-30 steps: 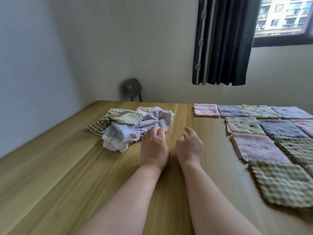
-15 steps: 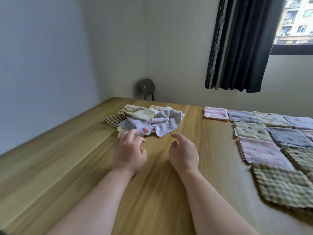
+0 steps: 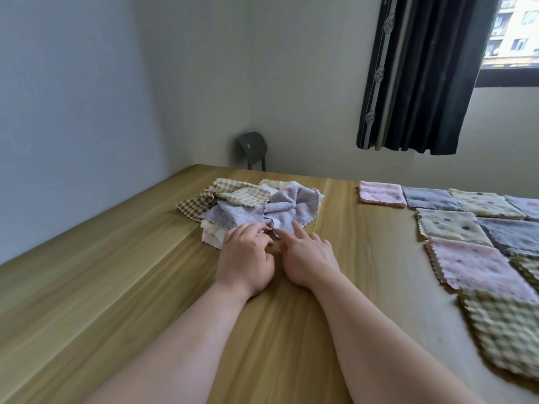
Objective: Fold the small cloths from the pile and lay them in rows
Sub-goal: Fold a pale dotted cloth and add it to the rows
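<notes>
A loose pile of small cloths [image 3: 242, 199] lies on the wooden table [image 3: 116, 272], with checked, cream and lilac pieces. My left hand [image 3: 245, 258] is at the pile's near edge, its bent fingers pinching the corner of a lilac dotted cloth [image 3: 230, 215]. Beside it, my right hand [image 3: 310, 258] stretches its index finger onto the edge of a crumpled lilac cloth [image 3: 294, 207]. To the right, folded cloths [image 3: 472, 263] lie flat in rows, from a pink one [image 3: 382, 193] at the far end to a checked one [image 3: 507, 330] nearest me.
A dark chair [image 3: 252, 150] stands behind the table's far edge. A dark curtain [image 3: 414, 74] hangs by the window at the upper right. Walls close in on the left and behind. Bare tabletop lies between the pile and the rows.
My left hand has slid right along the pile's near edge to the lilac cloth's corner. My right hand has moved forward, its index finger now on the crumpled cloth.
</notes>
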The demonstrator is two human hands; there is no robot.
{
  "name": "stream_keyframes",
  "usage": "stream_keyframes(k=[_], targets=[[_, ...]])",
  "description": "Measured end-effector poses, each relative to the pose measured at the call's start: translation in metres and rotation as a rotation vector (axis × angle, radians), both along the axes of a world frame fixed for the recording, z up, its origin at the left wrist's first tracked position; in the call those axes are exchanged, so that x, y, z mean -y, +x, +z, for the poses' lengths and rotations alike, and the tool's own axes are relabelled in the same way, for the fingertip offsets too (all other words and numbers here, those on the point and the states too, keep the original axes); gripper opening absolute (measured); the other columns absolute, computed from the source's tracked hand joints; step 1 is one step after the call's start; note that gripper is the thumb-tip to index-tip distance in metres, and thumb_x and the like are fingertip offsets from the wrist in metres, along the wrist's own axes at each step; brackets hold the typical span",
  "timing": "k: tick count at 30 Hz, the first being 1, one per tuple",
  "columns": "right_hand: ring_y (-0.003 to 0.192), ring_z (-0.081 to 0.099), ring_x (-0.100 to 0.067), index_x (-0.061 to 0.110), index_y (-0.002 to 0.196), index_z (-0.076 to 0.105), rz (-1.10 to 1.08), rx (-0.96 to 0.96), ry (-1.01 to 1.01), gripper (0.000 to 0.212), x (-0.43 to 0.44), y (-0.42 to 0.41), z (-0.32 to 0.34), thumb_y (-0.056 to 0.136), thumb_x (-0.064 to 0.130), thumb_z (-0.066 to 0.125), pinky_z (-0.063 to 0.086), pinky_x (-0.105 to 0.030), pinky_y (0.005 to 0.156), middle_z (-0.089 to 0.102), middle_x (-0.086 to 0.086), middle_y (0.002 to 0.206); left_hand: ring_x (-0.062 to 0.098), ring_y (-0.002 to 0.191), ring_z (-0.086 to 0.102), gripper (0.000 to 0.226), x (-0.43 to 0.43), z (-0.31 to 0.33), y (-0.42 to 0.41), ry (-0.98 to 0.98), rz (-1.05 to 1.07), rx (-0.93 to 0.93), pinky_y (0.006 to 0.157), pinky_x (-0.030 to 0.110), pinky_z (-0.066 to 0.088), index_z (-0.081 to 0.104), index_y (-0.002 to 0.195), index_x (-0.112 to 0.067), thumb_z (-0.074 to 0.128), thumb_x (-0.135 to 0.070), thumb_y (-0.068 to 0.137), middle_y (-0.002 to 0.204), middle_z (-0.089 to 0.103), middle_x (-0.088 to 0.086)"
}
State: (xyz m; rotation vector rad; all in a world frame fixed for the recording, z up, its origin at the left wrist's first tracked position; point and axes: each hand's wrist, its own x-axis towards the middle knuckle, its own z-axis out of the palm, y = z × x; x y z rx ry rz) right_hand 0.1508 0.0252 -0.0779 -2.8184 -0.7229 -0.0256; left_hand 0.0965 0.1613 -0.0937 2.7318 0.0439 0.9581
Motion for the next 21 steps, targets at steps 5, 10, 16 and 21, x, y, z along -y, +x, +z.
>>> stream_keyframes(k=[5, 10, 16, 21], targets=[[0.133, 0.042, -0.025, 0.037, 0.155, 0.033, 0.000, 0.057, -0.005, 0.050, -0.002, 0.003, -0.005, 0.105, 0.035, 0.027, 0.033, -0.044, 0.106, 0.036, 0.014, 0.158, 0.020, 0.119, 0.060, 0.030, -0.003, -0.001, 0.002, -0.082, -0.013, -0.050, 0.106, 0.035, 0.038, 0.075, 0.099, -0.014, 0.062, -0.006, 0.074, 0.128, 0.066, 0.001], [0.116, 0.060, -0.019, 0.022, 0.126, 0.069, -0.065, 0.154, 0.455, 0.030, 0.008, 0.001, 0.001, 0.099, 0.023, 0.056, 0.047, -0.031, 0.092, 0.065, 0.005, 0.130, 0.019, 0.111, 0.059, 0.041, -0.003, 0.004, 0.000, -0.147, -0.010, -0.086, 0.101, 0.033, 0.039, 0.068, 0.115, -0.017, 0.059, -0.008, 0.077, 0.122, 0.063, -0.002], [0.085, 0.059, -0.018, 0.017, 0.105, 0.064, -0.163, 0.371, 0.713, 0.011, 0.018, -0.004, 0.029, 0.094, 0.013, 0.063, 0.039, -0.029, 0.068, 0.065, 0.005, 0.107, 0.014, 0.132, 0.048, 0.054, 0.011, 0.012, -0.004, -0.165, -0.023, -0.043, 0.109, 0.032, 0.037, 0.051, 0.140, -0.022, 0.065, -0.027, 0.088, 0.141, 0.054, -0.006], [0.096, 0.056, -0.015, 0.016, 0.127, 0.065, -0.083, 0.300, 0.701, 0.031, 0.031, 0.001, 0.062, 0.097, 0.010, 0.061, 0.042, -0.021, 0.082, 0.063, 0.003, 0.111, 0.023, 0.117, 0.063, 0.068, 0.031, 0.038, 0.013, -0.086, -0.006, 0.007, 0.091, 0.040, 0.054, 0.043, 0.148, -0.020, 0.072, -0.025, 0.087, 0.145, 0.053, 0.001]])
